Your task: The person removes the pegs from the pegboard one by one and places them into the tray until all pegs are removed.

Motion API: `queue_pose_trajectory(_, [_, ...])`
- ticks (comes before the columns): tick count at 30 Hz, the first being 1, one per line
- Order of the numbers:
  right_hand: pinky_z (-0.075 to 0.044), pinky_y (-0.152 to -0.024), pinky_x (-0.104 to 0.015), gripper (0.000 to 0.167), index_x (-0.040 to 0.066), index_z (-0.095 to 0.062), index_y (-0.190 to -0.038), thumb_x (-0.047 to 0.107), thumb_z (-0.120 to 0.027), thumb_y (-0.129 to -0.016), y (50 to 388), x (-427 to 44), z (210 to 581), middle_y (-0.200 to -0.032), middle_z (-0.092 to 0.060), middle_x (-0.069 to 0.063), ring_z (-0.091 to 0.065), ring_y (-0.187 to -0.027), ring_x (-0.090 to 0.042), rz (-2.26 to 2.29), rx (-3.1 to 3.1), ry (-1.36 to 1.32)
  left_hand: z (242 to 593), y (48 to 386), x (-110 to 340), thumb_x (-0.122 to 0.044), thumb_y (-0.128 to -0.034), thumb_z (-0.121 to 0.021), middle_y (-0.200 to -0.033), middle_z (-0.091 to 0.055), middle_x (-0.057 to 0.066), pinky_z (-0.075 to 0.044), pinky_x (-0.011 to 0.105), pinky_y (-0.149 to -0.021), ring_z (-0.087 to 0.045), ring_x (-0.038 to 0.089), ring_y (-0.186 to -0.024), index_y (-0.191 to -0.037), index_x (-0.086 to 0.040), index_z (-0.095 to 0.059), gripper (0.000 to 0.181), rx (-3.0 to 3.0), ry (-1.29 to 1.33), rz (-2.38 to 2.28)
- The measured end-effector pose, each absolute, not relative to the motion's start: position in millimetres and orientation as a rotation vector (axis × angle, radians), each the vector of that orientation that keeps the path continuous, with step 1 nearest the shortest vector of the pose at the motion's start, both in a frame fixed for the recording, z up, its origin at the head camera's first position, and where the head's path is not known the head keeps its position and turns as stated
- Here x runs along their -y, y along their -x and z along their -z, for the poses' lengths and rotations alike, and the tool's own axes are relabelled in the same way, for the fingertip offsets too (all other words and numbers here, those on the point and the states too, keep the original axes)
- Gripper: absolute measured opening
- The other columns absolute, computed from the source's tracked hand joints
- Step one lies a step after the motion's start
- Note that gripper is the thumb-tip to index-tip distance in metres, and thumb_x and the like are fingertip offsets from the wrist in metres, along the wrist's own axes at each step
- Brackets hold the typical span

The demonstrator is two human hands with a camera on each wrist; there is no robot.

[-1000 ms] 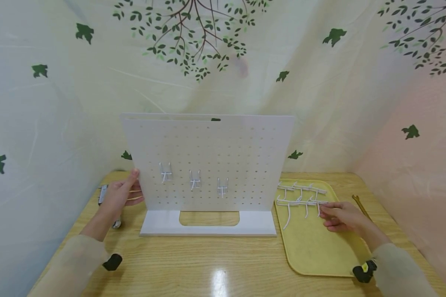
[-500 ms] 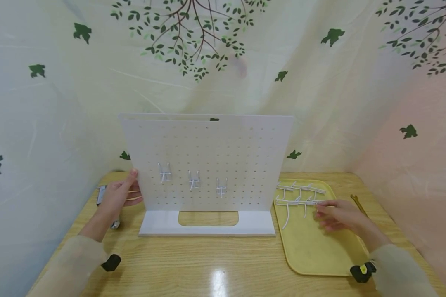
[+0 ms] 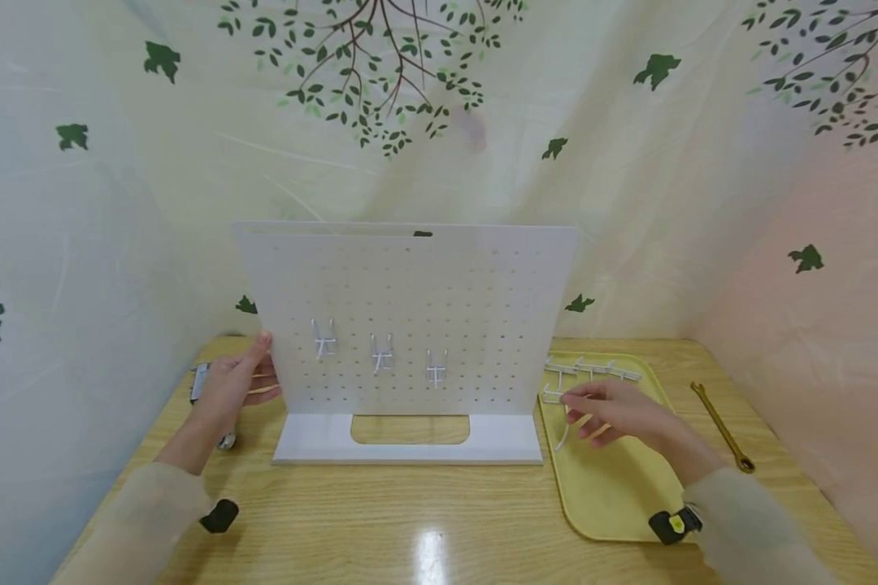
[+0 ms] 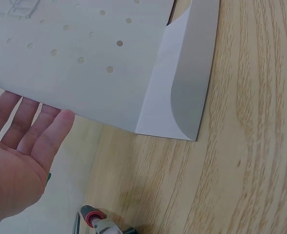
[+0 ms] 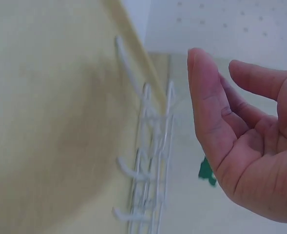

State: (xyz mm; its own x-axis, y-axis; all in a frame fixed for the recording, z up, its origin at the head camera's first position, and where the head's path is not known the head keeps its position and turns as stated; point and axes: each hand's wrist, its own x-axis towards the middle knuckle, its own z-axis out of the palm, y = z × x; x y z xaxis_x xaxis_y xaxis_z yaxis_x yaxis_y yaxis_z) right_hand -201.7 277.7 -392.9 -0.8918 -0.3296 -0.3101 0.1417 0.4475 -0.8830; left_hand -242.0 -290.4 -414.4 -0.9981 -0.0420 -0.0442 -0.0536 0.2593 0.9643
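A white pegboard (image 3: 410, 309) stands upright on its base, with three double-prong hooks (image 3: 383, 353) fitted in a slanting row. My left hand (image 3: 230, 386) holds the board's left edge, thumb at the front side and fingers partly behind; in the left wrist view, fingertips (image 4: 65, 119) meet that edge. My right hand (image 3: 615, 410) is over the left part of a yellow tray (image 3: 615, 504), close to the front row of white wire hooks (image 3: 552, 396) and partly hiding them. Nothing lies between its parted thumb and fingers in the right wrist view. More hooks (image 3: 593, 368) lie behind.
A gold wrench (image 3: 723, 428) lies on the wooden table right of the tray. Left of the board, partly hidden by my left arm, are a grey item (image 3: 200, 382) and a red-and-black-ended tool (image 4: 97, 219). A printed curtain (image 3: 410, 179) hangs behind the table.
My right hand has moved left along the front row of hooks, from its right end to its left end, uncovering the wrench. My left hand stays at the pegboard's edge.
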Motion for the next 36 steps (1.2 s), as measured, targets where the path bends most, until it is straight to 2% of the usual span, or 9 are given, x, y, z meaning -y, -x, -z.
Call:
queue_pose_trajectory(7, [-0.063, -0.074, -0.044, 0.048, -0.009, -0.056, -0.131, 0.03, -0.062, -0.104, 204.7, -242.1, 387.1, -0.108, -0.065, -0.025, -0.07, -0.088, -0.034, 1.47, -2.171, 0.304, 413.1, 242.1, 289.9, -0.07, -0.0963, -0.046, -0.116, -0.068, 0.015, -0.061, 0.033, -0.08, -0.072, 0.01, -0.091, -0.13, 0.014, -0.058, 0.091, -2.478, 0.117, -1.894])
queue_pose_trajectory(13, [-0.062, -0.081, -0.045, 0.053, -0.01, -0.05, -0.139, 0.031, -0.057, -0.106, 207.9, -219.0, 391.4, -0.122, -0.063, -0.029, -0.071, -0.099, -0.034, 1.568, -2.055, 0.368, 413.5, 242.2, 288.5, -0.07, -0.0966, -0.045, -0.119, -0.066, 0.018, -0.061, 0.033, -0.08, -0.071, 0.009, -0.091, -0.129, 0.014, -0.058, 0.092, -2.487, 0.11, -1.881])
queue_pose_trajectory(26, [-0.058, -0.091, -0.048, 0.059, -0.011, -0.036, -0.148, 0.027, -0.055, -0.107, 208.7, -162.7, 400.1, -0.143, -0.051, -0.03, -0.068, -0.111, -0.033, 1.864, -1.697, 0.329, 414.1, 241.9, 289.3, -0.071, -0.0961, -0.044, -0.124, -0.064, 0.024, -0.061, 0.033, -0.08, -0.07, 0.009, -0.092, -0.13, 0.014, -0.058, 0.093, -2.509, 0.139, -1.863])
queue_pose_trajectory(32, [-0.051, -0.1, -0.056, 0.055, -0.008, -0.035, -0.15, 0.025, -0.05, -0.109, 212.3, -133.9, 403.0, -0.148, -0.045, -0.031, -0.065, -0.117, -0.035, 1.914, -1.583, 0.33, 411.9, 241.0, 287.8, -0.071, -0.0962, -0.044, -0.125, -0.063, 0.023, -0.061, 0.033, -0.08, -0.07, 0.012, -0.094, -0.13, 0.014, -0.058, 0.093, -2.506, 0.148, -1.857])
queue_pose_trajectory(36, [-0.052, -0.101, -0.051, 0.051, -0.006, -0.037, -0.149, 0.025, -0.047, -0.11, 216.9, -119.0, 403.5, -0.15, -0.043, -0.029, -0.061, -0.122, -0.037, 1.98, -1.537, 0.271, 410.6, 241.0, 287.4, -0.072, -0.096, -0.044, -0.123, -0.064, 0.021, -0.062, 0.033, -0.079, -0.07, 0.014, -0.095, -0.129, 0.013, -0.058, 0.092, -2.503, 0.154, -1.855])
